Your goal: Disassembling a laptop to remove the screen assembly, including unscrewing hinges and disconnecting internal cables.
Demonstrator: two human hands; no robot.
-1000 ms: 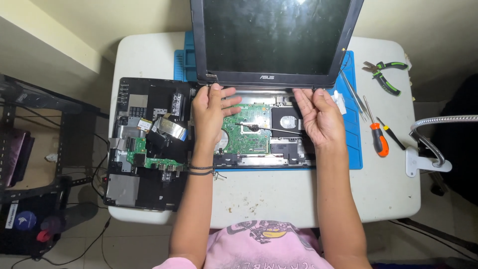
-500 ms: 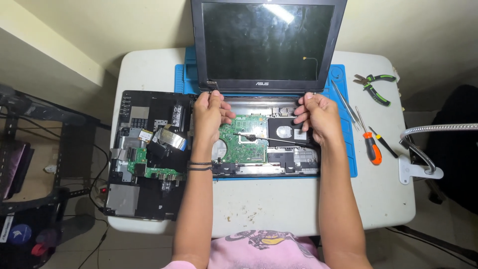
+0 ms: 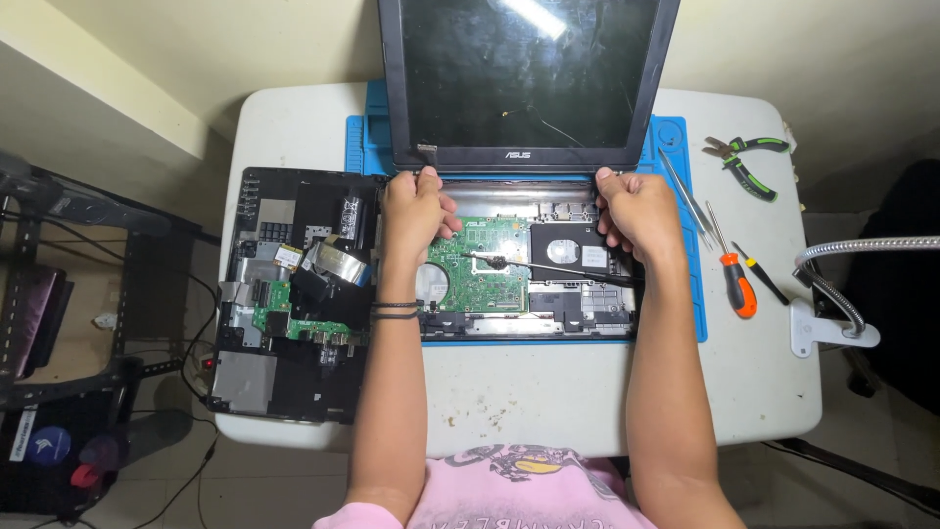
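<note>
An opened laptop lies on a blue mat point(image 3: 685, 304), its dark screen point(image 3: 524, 78) standing upright and its base point(image 3: 587, 294) stripped of the keyboard cover. A green circuit board point(image 3: 485, 279) and a black cable show inside the base. My left hand point(image 3: 411, 211) is curled around the left hinge corner. Over at the right hinge corner, my right hand point(image 3: 636, 211) is closed on the base's back edge. Two dark bands circle my left wrist.
A second dismantled laptop chassis point(image 3: 294, 294) with boards and ribbon cables lies at the left on the white table point(image 3: 548, 392). Right of the mat lie tweezers point(image 3: 685, 201), an orange-handled screwdriver point(image 3: 734, 279), green-handled pliers point(image 3: 744, 162) and a clamped gooseneck arm point(image 3: 832, 284).
Both hands have slid from lying flat on the base's inside up to the hinge corners and curled shut there. The screen stands more upright.
</note>
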